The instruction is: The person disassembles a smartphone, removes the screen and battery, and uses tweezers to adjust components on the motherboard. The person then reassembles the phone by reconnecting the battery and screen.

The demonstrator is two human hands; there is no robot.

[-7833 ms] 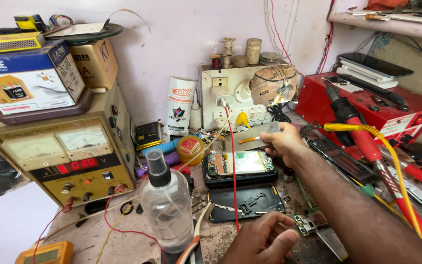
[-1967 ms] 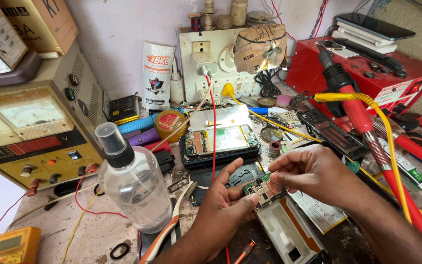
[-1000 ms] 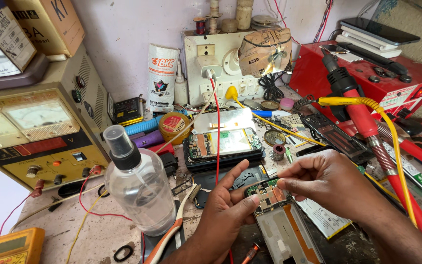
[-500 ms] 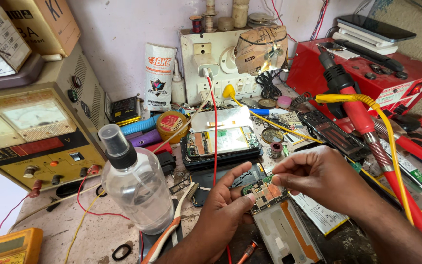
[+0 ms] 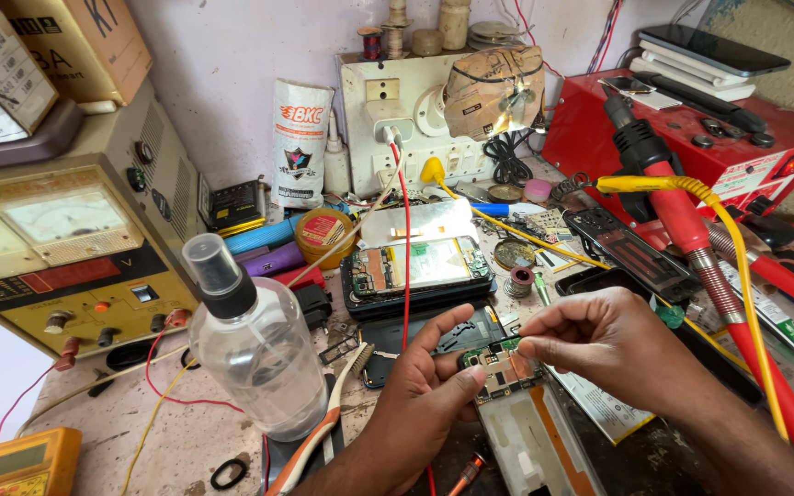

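My left hand [image 5: 420, 400] grips the near left side of a small green circuit board [image 5: 498, 366] at the top of an opened phone frame [image 5: 535, 441]. My right hand [image 5: 613, 344] pinches the board's right edge with thumb and fingers. Just behind them an opened phone [image 5: 415, 268] lies on the bench with its insides showing. A red wire [image 5: 405, 239] runs down across it toward my left hand.
A clear spray bottle [image 5: 255, 349] stands left of my hands, with orange-handled pliers [image 5: 319, 441] beside it. A bench power supply [image 5: 57, 248] sits at the left, a socket board [image 5: 406, 119] at the back, a red station [image 5: 691, 138] and red hot-air handle [image 5: 691, 230] at the right.
My hands have brought the circuit board down onto the top of the phone frame. The view has shifted only slightly.
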